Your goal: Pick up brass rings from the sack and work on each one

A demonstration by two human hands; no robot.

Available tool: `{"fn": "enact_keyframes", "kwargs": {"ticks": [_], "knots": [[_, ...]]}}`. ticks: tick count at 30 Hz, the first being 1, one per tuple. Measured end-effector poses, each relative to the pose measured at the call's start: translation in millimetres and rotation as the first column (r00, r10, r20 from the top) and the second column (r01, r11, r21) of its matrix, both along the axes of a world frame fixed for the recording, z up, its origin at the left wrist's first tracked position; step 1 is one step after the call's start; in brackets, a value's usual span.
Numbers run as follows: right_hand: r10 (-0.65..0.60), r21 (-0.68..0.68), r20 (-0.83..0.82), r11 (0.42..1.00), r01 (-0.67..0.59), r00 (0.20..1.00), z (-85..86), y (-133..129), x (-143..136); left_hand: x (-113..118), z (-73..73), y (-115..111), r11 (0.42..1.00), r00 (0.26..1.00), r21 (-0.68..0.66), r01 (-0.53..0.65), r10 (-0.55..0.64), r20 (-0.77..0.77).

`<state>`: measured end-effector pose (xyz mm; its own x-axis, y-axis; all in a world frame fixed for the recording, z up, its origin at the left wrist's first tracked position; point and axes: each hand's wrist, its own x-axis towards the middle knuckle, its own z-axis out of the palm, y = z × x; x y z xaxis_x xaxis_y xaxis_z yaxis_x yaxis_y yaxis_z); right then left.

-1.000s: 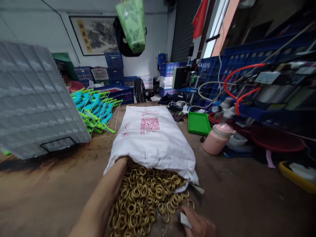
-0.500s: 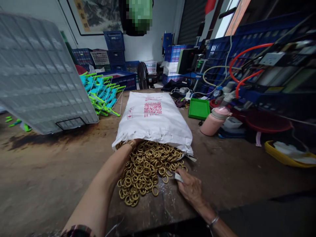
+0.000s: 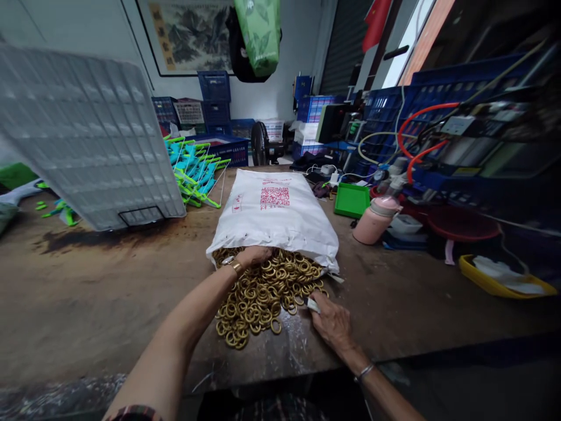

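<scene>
A white sack with red print lies on the wooden table, its open mouth toward me. Brass-coloured rings spill from it in a heap. My left hand rests on the rings at the sack's mouth, its fingertips hidden among the rings and under the sack's edge. At the right side of the heap, my right hand is closed on a small tool with a pale handle; the tool's dark end points at the rings.
A grey plastic tray stands tilted at the left beside green and blue hangers. To the right are a green tray, a pink bottle and a yellow basket. A fan stands behind the table.
My left hand has drawn partly out of the sack, so its back now shows. My right hand stays by the heap with the tool. The camera's view has shifted a little.
</scene>
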<state>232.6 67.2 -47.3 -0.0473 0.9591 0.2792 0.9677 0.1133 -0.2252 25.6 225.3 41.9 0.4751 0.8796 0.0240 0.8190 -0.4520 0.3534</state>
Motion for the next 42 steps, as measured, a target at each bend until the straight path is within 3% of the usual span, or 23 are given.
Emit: {"fn": "enact_keyframes", "kwargs": {"ticks": [7, 11, 14, 17, 20, 23, 25, 28, 34, 42], "knots": [[-0.012, 0.009, -0.159, 1.0, 0.014, 0.987, -1.3, 2, 6, 2, 11.3, -38, 0.995, 0.996, 0.097, 0.029, -0.02, -0.088], [0.068, 0.102, -0.384, 0.994, -0.031, 0.921, -1.1, 10, 1, -2, 15.5, -60, 0.988, 0.995, 0.153, 0.02, -0.004, -0.103], [0.107, 0.185, -0.431, 0.982, -0.028, 0.896, 7.7, 18, -12, -12, 10.2, -83, 0.975, 0.997, 0.224, 0.002, 0.014, -0.071], [0.144, 0.195, -0.336, 0.977, -0.082, 0.931, 21.0, 25, -30, -30, -7.3, -122, 0.934, 0.997, 0.349, -0.083, 0.078, 0.028], [0.172, 0.133, -0.184, 0.98, -0.148, 0.968, 29.7, 32, -44, -50, -36.4, -168, 0.866, 0.962, 0.421, -0.27, 0.223, 0.158], [0.163, 0.071, -0.07, 0.985, -0.158, 0.984, 29.5, 38, -53, -65, -66.2, -204, 0.801, 0.88, 0.366, -0.474, 0.438, 0.183], [0.145, 0.066, -0.052, 0.988, -0.141, 0.988, 26.6, 40, -55, -69, -79.2, -215, 0.756, 0.811, 0.299, -0.582, 0.564, 0.154], [0.14, 0.065, -0.063, 0.989, -0.136, 0.988, 23.3, 37, -55, -66, -84.7, -215, 0.738, 0.769, 0.226, -0.636, 0.629, 0.111], [0.146, 0.037, -0.076, 0.989, -0.143, 0.986, 22.0, 22, -45, -49, -77.2, -194, 0.803, 0.823, 0.193, -0.564, 0.565, 0.054], [0.15, -0.044, -0.139, 0.987, -0.157, 0.979, 13.8, 22, -26, -43, -76.1, -173, 0.794, 0.816, 0.2, -0.575, 0.575, 0.063]]}}
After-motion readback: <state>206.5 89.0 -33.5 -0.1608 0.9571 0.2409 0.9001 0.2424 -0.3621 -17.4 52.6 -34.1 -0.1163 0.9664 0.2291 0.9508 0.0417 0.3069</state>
